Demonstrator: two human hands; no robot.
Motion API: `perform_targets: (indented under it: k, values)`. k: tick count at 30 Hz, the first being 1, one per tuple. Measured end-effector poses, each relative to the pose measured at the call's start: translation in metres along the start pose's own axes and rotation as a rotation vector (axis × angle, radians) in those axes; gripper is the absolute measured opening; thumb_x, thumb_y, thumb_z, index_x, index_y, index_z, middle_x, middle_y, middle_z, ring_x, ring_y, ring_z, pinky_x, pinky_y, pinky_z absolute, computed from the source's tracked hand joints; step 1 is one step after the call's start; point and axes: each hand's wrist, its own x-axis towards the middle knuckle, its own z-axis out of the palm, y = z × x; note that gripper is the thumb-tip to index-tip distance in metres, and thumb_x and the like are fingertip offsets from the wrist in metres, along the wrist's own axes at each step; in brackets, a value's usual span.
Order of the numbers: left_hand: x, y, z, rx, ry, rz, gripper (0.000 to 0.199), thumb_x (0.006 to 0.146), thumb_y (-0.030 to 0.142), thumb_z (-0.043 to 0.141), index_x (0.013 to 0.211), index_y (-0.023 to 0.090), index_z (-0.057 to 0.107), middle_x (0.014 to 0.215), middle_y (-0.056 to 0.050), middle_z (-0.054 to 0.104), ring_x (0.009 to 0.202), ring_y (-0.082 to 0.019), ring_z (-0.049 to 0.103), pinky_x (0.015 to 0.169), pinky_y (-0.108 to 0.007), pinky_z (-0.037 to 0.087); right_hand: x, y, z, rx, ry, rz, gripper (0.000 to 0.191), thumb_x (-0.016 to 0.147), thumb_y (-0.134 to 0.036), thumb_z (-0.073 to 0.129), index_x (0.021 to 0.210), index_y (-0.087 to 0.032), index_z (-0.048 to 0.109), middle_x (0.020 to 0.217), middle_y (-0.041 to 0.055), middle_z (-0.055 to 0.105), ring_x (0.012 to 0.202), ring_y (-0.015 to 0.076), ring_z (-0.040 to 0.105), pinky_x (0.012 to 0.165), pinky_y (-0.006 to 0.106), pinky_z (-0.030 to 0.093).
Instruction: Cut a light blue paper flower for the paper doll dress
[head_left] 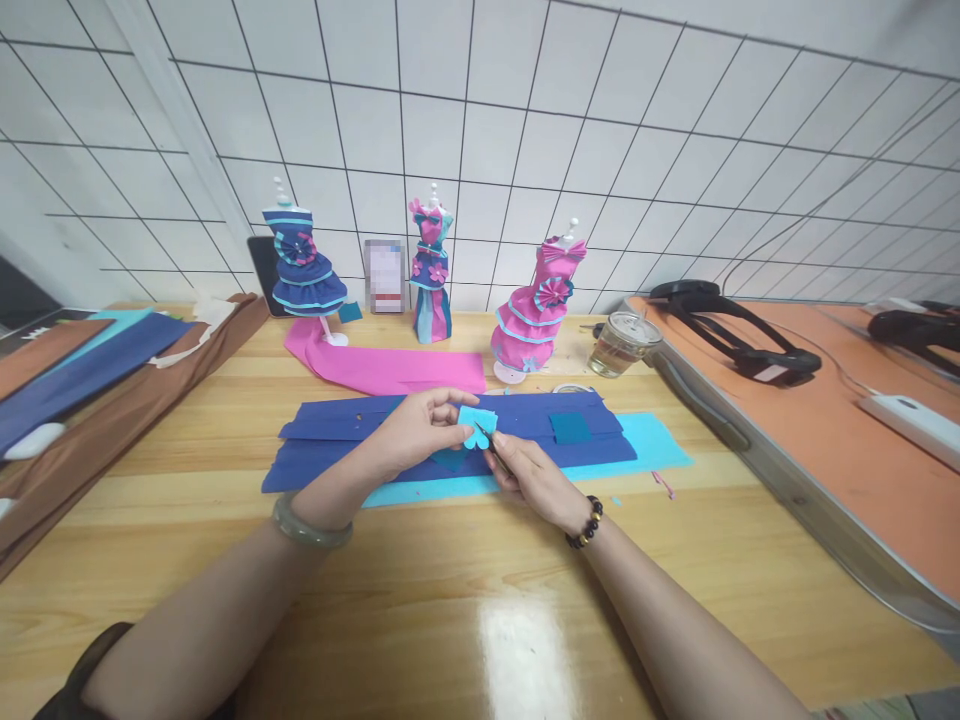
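Observation:
My left hand (pixel 421 430) pinches the edge of a small light-blue paper piece (pixel 477 422), whose lower edge has rounded lobes. In my right hand (pixel 534 478) is a dark, slim tool, likely small scissors, with its tip at the light-blue piece; the fingers hide most of it. Both hands are above dark-blue crepe paper (pixel 315 455), which lies over a light-blue sheet (pixel 660 440). A teal square (pixel 571 428) rests on the dark-blue paper to the right, and more teal paper shows below the hands.
Behind stand three small dress forms, blue (pixel 304 270), multicoloured (pixel 432 270) and pink (pixel 536 310). Pink paper (pixel 405 370), a phone (pixel 385 277) and a lidded glass (pixel 622 345) are nearby. Black headgear (pixel 739 335) lies on the orange surface at right; coloured papers (pixel 82 370) lie left.

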Motion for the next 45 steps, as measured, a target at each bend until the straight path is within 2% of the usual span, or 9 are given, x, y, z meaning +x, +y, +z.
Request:
perform_targets:
  k: [7, 15, 21, 25, 33, 39, 45]
  values:
    - [-0.0001, 0.0027, -0.0011, -0.051, -0.001, 0.005, 0.044, 0.069, 0.025, 0.059, 0.111, 0.015, 0.048, 0.069, 0.001, 0.056, 0.065, -0.011, 0.054, 0.064, -0.027, 0.045, 0.0003, 0.0007, -0.0003, 0.012, -0.008, -0.003, 0.041, 0.087, -0.050, 0.027, 0.067, -0.017, 0.041, 0.049, -0.0062, 0.029, 0.044, 0.0071, 0.023, 0.042, 0.021, 0.019]
    - [-0.0007, 0.0022, 0.0016, -0.027, 0.020, 0.005, 0.047, 0.064, 0.021, 0.062, 0.109, 0.014, 0.049, 0.060, 0.005, 0.049, 0.058, -0.009, 0.050, 0.057, -0.022, 0.040, 0.0008, 0.0006, 0.0009, -0.015, 0.005, -0.015, 0.042, 0.086, -0.051, 0.026, 0.066, -0.017, 0.041, 0.049, -0.0061, 0.029, 0.044, 0.0073, 0.024, 0.042, 0.021, 0.020]
    - [0.0002, -0.0013, 0.0006, -0.008, -0.027, 0.012, 0.047, 0.066, 0.022, 0.061, 0.110, 0.015, 0.047, 0.071, 0.000, 0.056, 0.067, -0.013, 0.055, 0.064, -0.026, 0.042, 0.0003, 0.0016, 0.0001, -0.003, 0.011, -0.022, 0.042, 0.087, -0.050, 0.026, 0.065, -0.017, 0.040, 0.048, -0.0064, 0.028, 0.043, 0.0070, 0.023, 0.041, 0.021, 0.020]
    - [-0.0008, 0.0021, 0.0018, 0.002, -0.011, 0.007, 0.050, 0.065, 0.023, 0.060, 0.113, 0.015, 0.046, 0.067, 0.001, 0.057, 0.064, -0.012, 0.054, 0.062, -0.025, 0.042, 0.0003, 0.0006, 0.0003, 0.004, 0.002, 0.011, 0.043, 0.086, -0.052, 0.027, 0.066, -0.017, 0.041, 0.049, -0.0062, 0.028, 0.043, 0.0069, 0.023, 0.040, 0.021, 0.019]
    - [-0.0017, 0.0040, 0.0036, -0.013, -0.007, 0.001, 0.052, 0.065, 0.020, 0.060, 0.114, 0.015, 0.045, 0.064, 0.004, 0.053, 0.059, -0.009, 0.051, 0.058, -0.022, 0.040, 0.0001, -0.0007, 0.0003, 0.021, -0.001, -0.018, 0.041, 0.086, -0.050, 0.028, 0.066, -0.016, 0.042, 0.048, -0.0064, 0.029, 0.043, 0.0066, 0.024, 0.040, 0.020, 0.019]
    - [-0.0020, 0.0034, 0.0039, -0.016, 0.003, 0.004, 0.054, 0.064, 0.021, 0.062, 0.115, 0.015, 0.045, 0.068, 0.002, 0.056, 0.064, -0.011, 0.053, 0.063, -0.024, 0.040, 0.0001, -0.0006, 0.0002, 0.066, -0.005, 0.005, 0.044, 0.085, -0.052, 0.028, 0.072, -0.015, 0.048, 0.044, -0.0079, 0.027, 0.038, 0.0060, 0.021, 0.037, 0.020, 0.019]
    - [-0.0010, 0.0011, 0.0037, -0.014, 0.000, 0.009, 0.055, 0.064, 0.021, 0.062, 0.116, 0.015, 0.045, 0.067, 0.002, 0.057, 0.063, -0.011, 0.053, 0.062, -0.023, 0.040, -0.0002, -0.0026, 0.0008, 0.124, -0.020, 0.055, 0.042, 0.085, -0.052, 0.030, 0.069, -0.016, 0.046, 0.044, -0.0085, 0.026, 0.036, 0.0052, 0.020, 0.035, 0.019, 0.017]
